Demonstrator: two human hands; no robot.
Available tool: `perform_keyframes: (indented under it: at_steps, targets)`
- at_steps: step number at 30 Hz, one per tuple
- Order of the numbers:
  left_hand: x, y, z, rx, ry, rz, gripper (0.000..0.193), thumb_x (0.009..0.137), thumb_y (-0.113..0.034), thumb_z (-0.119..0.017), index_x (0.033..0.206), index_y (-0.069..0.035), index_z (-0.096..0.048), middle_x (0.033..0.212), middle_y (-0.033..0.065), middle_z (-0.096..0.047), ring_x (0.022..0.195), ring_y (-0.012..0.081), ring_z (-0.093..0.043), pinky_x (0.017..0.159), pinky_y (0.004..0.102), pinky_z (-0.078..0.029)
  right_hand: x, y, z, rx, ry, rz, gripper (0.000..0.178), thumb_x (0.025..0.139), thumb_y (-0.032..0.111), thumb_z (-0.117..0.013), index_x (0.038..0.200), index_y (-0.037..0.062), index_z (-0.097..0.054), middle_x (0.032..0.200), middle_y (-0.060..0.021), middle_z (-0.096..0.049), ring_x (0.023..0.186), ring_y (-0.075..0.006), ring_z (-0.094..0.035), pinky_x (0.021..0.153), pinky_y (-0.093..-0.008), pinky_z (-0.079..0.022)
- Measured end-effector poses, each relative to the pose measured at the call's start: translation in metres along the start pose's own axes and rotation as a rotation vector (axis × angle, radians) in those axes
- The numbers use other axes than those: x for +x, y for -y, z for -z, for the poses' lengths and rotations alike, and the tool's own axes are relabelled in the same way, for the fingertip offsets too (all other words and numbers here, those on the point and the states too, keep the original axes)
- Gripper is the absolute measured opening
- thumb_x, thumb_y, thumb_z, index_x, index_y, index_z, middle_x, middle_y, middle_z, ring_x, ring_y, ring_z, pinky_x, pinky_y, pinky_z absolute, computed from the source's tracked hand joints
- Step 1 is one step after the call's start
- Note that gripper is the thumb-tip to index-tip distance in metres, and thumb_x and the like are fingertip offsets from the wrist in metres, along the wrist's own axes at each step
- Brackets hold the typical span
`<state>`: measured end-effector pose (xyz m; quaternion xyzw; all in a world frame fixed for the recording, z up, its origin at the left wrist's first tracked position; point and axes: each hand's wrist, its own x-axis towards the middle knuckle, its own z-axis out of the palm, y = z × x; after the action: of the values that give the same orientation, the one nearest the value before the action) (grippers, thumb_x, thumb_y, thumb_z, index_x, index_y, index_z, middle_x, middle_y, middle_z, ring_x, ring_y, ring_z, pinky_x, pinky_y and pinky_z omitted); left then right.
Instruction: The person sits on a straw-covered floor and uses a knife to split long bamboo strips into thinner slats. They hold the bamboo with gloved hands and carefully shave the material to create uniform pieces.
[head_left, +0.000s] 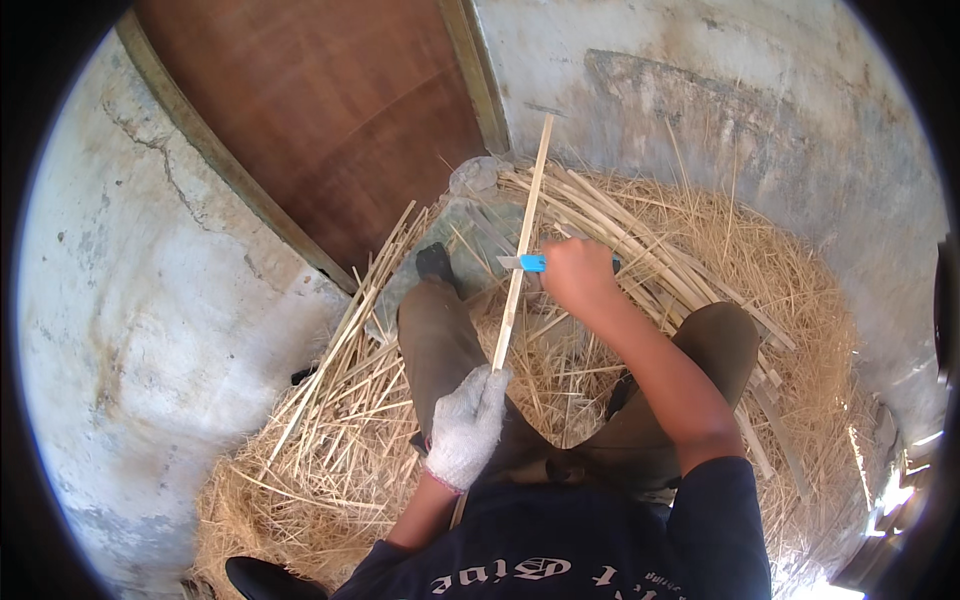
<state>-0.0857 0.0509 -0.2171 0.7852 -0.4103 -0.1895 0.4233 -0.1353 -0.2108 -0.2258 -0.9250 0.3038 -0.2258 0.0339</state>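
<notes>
A long, pale bamboo strip (537, 180) slants up and away between my knees. Its near end is gripped by my left hand (468, 425), which wears a white knitted glove with the fingers closed. My bare right hand (580, 272) is wrapped round a blue utility knife (533, 263). The knife's short blade points left and lies across the strip around its middle; whether it cuts into the surface I cannot tell.
Thin shavings (330, 480) cover the floor around my legs. Split strips lie in a bundle (640, 245) at the far right, and more strips (350, 330) lie to the left. Behind stand a brown door (320, 100) and a stained wall (740, 110). A flat stone slab (400, 285) lies near my foot.
</notes>
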Motion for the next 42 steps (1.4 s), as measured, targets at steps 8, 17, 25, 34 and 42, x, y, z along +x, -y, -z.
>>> perform_keyframes:
  at_steps: [8, 17, 25, 34, 42]
  targets:
    - [-0.004, -0.013, 0.000, 0.074, 0.006, 0.010, 0.026, 0.107, -0.024, -0.054, 0.118, -0.006, -0.070, 0.074, 0.0094, -0.061, 0.059, 0.0175, -0.062, 0.058, 0.0330, -0.050, 0.009, -0.012, -0.001, -0.006, -0.131, -0.083, 0.009, 0.077, 0.016, -0.073, 0.076, 0.0074, -0.070, 0.065, -0.0148, -0.068, 0.059, -0.0342, -0.071, 0.054, -0.0441, -0.056]
    - [-0.008, -0.011, -0.001, 0.148, -0.018, -0.099, 0.033, 0.108, -0.029, -0.054, 0.118, -0.002, -0.070, 0.062, 0.0067, -0.059, 0.053, 0.0141, -0.060, 0.054, 0.0320, -0.049, 0.012, -0.021, 0.019, 0.012, -0.119, -0.134, 0.007, 0.075, 0.014, -0.073, 0.079, 0.0075, -0.072, 0.068, -0.0152, -0.070, 0.061, -0.0334, -0.072, 0.054, -0.0441, -0.055]
    - [-0.019, -0.037, 0.004, 0.181, 0.039, -0.072, 0.032, 0.109, -0.029, -0.054, 0.117, -0.003, -0.069, 0.062, 0.0090, -0.061, 0.053, 0.0176, -0.064, 0.054, 0.0343, -0.050, 0.020, -0.049, 0.030, -0.047, -0.276, -0.226, 0.012, 0.076, 0.019, -0.077, 0.081, 0.0096, -0.072, 0.064, -0.0103, -0.068, 0.058, -0.0304, -0.070, 0.053, -0.0425, -0.054]
    - [-0.052, -0.026, -0.001, 0.191, 0.176, -0.147, 0.029, 0.108, -0.029, -0.056, 0.114, -0.005, -0.072, 0.062, 0.0081, -0.061, 0.056, 0.0150, -0.065, 0.054, 0.0313, -0.050, 0.022, -0.116, 0.062, -0.033, -0.369, -0.658, 0.019, 0.088, 0.023, -0.068, 0.090, 0.0065, -0.077, 0.076, -0.0146, -0.073, 0.069, -0.0321, -0.073, 0.060, -0.0450, -0.057]
    - [-0.058, -0.014, 0.013, -0.047, 0.263, 0.230, 0.033, 0.108, -0.031, -0.055, 0.114, -0.002, -0.071, 0.059, -0.0022, -0.051, 0.054, 0.0035, -0.050, 0.050, 0.0249, -0.041, 0.008, -0.125, 0.070, 0.076, -0.394, -0.613, 0.021, 0.088, 0.024, -0.066, 0.090, 0.0073, -0.078, 0.076, -0.0149, -0.073, 0.070, -0.0332, -0.074, 0.065, -0.0457, -0.059]
